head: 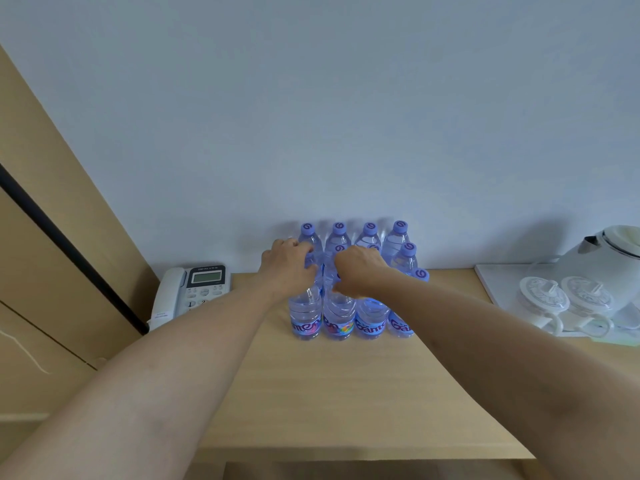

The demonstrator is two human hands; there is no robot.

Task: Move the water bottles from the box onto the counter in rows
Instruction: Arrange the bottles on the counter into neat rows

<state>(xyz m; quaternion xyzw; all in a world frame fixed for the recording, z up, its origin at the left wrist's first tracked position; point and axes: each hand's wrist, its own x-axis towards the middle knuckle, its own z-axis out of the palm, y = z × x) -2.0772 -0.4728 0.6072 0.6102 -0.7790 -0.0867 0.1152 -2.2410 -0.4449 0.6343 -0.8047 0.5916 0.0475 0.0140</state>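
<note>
Under our two hands, on the wooden counter (346, 393), the water bottles (337, 320) already stand upright in tidy rows against the wall. We count four lilac caps in the row beyond our knuckles, four labelled bodies in the row nearest us, and at least one more row between, partly hidden by our hands. Our left hand (289, 266) curls its fingers round the top of a bottle in the left column; our right hand (358, 271) does the same on the neighbouring bottle just beside it. We judge that we are setting these two down or nudging them into line.

No box shows anywhere in view, so we cannot say how many bottles remain in it. Going by the block already built, we think the task is well along, perhaps close to its end.

On the near labels, below our wrists, we read broken white lettering: "nten" on the left one and "Gant" on the two at the right; the full brand is not legible. Left of our left forearm sits a desk telephone (194, 294) whose printing is too small to read. Right of our right arm, a white kettle (602, 258) and two lidded cups (568, 303) rest on a tray (491, 282).
</note>
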